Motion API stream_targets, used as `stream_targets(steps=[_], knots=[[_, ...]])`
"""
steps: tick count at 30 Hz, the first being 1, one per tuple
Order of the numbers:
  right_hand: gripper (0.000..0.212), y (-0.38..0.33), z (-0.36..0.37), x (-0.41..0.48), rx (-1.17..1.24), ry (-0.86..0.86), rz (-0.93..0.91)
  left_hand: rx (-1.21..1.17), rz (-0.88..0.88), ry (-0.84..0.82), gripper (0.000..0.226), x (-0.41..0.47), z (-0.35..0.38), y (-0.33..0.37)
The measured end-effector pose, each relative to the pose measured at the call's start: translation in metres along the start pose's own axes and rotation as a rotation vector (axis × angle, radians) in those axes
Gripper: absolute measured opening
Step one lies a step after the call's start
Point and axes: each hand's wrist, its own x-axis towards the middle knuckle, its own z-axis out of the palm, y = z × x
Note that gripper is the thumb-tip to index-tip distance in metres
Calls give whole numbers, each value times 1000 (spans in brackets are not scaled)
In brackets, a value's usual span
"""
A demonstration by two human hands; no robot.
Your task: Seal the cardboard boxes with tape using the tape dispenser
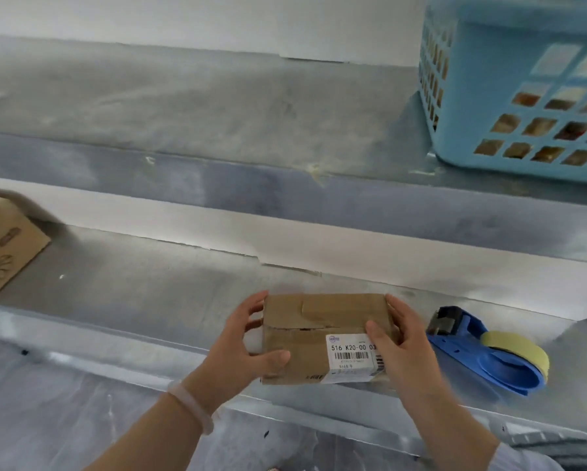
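- Now left hand [241, 348] grips cardboard box [319, 314], fingers curled round left edge
- right hand [400, 351] clamps right edge, thumb on top
- tape dispenser [482, 355] near, untouched

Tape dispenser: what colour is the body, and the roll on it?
Blue dispenser; pale yellow roll. Head view, on the shelf right of the box.

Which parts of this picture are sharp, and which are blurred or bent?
Head view: the white printed label on the small brown cardboard box is readable; the light blue plastic basket at upper right is smeared by blur; the grey metal shelf edge looks bowed by the wide-angle lens.
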Motion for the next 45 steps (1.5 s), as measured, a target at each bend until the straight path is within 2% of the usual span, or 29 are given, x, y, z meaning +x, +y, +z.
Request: stream_targets(steps=[3,7,12,16,19,25,34,45], knots=[[49,-16,17,8,-95,-138,-62,-42,-5,163,84,-29,-9,2],[40,-35,56,9,-166,-312,-179,-83,-25,475,79,-75,-26,-3],[40,-48,133,-22,-231,-450,-335,-112,-32,872,78,-124,-76,-15],[46,-60,207,-47,-283,-545,-507,-125,-29,1055,76,-149,-132,-31],[44,-67,267,-67,-331,-608,-581,-110,-31,1112,77,-168,-180,-46],[44,-77,369,-105,-376,-603,-621,-73,-70,1186,82,-183,-274,-72],[49,-75,443,-96,-484,-576,-576,-140,-215,1215,100,-118,-346,-100],[48,-87,521,-28,-586,-584,-505,-192,-343,1159,104,-35,-406,-131]])
